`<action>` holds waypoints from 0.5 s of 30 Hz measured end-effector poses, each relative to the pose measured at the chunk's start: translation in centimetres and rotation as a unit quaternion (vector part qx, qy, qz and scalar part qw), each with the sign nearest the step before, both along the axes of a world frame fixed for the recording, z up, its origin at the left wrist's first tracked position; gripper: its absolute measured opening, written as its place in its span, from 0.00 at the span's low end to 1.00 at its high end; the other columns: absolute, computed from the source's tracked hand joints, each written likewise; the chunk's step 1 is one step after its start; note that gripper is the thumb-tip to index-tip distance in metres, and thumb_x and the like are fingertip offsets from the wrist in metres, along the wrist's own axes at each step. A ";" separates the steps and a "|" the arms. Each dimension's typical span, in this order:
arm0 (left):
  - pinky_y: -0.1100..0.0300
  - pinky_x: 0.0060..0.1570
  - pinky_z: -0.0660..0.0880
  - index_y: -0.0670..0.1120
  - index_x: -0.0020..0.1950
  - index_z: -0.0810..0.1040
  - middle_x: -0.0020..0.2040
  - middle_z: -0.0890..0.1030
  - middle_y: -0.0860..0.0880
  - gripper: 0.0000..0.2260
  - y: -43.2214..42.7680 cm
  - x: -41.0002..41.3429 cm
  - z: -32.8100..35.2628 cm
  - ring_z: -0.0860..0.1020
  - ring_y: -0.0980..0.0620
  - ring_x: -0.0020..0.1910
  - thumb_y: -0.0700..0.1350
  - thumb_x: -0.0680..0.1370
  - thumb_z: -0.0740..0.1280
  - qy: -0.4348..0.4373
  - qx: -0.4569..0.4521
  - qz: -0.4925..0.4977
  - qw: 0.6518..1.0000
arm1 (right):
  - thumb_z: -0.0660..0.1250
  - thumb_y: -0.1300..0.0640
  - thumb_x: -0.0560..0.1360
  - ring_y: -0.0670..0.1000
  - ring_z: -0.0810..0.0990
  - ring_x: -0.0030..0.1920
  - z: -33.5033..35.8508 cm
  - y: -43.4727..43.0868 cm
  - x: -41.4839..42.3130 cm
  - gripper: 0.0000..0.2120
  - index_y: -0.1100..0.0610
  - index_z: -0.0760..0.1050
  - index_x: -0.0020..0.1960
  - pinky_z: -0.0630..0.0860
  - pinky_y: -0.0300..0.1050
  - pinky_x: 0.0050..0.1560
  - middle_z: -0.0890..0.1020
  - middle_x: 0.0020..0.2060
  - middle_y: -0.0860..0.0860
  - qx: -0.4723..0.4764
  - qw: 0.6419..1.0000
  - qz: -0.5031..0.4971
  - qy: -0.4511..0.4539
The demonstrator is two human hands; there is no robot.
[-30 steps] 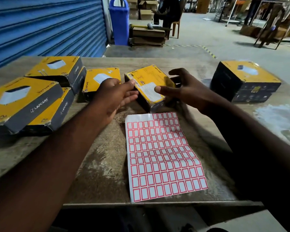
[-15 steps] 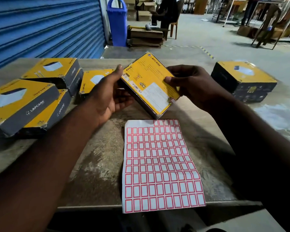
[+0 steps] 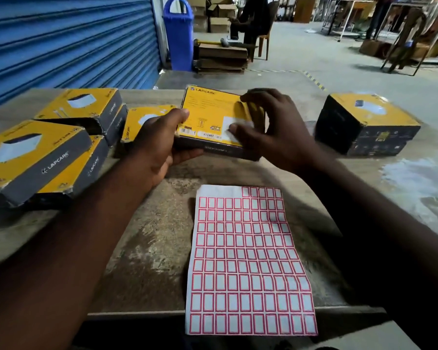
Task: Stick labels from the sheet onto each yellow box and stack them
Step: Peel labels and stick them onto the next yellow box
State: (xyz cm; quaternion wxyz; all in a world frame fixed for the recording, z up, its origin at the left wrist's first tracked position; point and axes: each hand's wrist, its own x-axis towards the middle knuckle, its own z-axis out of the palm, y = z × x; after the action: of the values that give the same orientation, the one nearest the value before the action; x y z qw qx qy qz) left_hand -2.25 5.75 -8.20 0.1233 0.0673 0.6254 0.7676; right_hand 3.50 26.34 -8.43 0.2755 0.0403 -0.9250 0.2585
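Together, left hand and right hand grip a tilted yellow box.

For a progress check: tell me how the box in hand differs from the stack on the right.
The held box is off the table and tilted, gripped by the left hand and right hand. The right stack rests on the table, untouched. The held box shows printed text and barcodes, while the right stack's top shows a product picture. Both are yellow with dark sides.
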 end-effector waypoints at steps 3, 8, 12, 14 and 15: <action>0.57 0.33 0.81 0.46 0.52 0.77 0.42 0.84 0.47 0.06 0.2 0.1 -0.2 0.85 0.52 0.37 0.46 0.82 0.63 -0.010 0.013 0.003 1.000 | 0.64 0.28 0.67 0.55 0.55 0.76 0.4 -0.9 0.7 0.41 0.49 0.66 0.73 0.57 0.58 0.72 0.61 0.76 0.51 0.058 0.998 0.021 -0.034; 0.51 0.39 0.83 0.45 0.56 0.75 0.48 0.82 0.44 0.07 0.8 0.5 -0.4 0.83 0.46 0.43 0.45 0.81 0.63 -0.034 0.015 -0.032 0.999 | 0.71 0.34 0.65 0.57 0.53 0.78 0.3 -1.0 0.6 0.45 0.47 0.60 0.77 0.50 0.62 0.74 0.59 0.78 0.51 0.207 0.976 0.004 -0.067; 0.53 0.49 0.79 0.48 0.47 0.75 0.47 0.81 0.43 0.06 0.8 1.2 0.0 0.82 0.46 0.45 0.47 0.80 0.61 -0.035 -0.048 -0.140 0.988 | 0.69 0.49 0.70 0.53 0.67 0.72 0.6 -0.8 0.6 0.34 0.44 0.64 0.75 0.53 0.63 0.71 0.70 0.72 0.47 0.232 0.969 0.015 -0.087; 0.54 0.52 0.77 0.48 0.52 0.76 0.49 0.83 0.44 0.08 0.6 1.2 0.0 0.84 0.47 0.45 0.50 0.80 0.61 -0.045 -0.061 -0.171 0.982 | 0.68 0.57 0.72 0.52 0.70 0.70 0.9 -0.5 0.7 0.31 0.44 0.66 0.74 0.55 0.62 0.71 0.74 0.69 0.47 0.209 0.972 0.030 -0.099; 0.55 0.50 0.78 0.47 0.53 0.76 0.47 0.84 0.44 0.09 0.5 1.1 0.0 0.84 0.48 0.43 0.51 0.81 0.61 -0.053 -0.059 -0.170 0.982 | 0.67 0.60 0.73 0.52 0.70 0.69 0.9 -0.4 0.6 0.31 0.43 0.68 0.73 0.57 0.61 0.70 0.75 0.68 0.46 0.198 0.975 0.037 -0.092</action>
State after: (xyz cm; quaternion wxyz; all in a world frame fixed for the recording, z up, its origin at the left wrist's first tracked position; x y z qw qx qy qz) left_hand -1.16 6.23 -8.20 0.2883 0.1244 0.6419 0.6996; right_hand 4.14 25.97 -7.57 0.1661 0.1044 -0.9770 0.0833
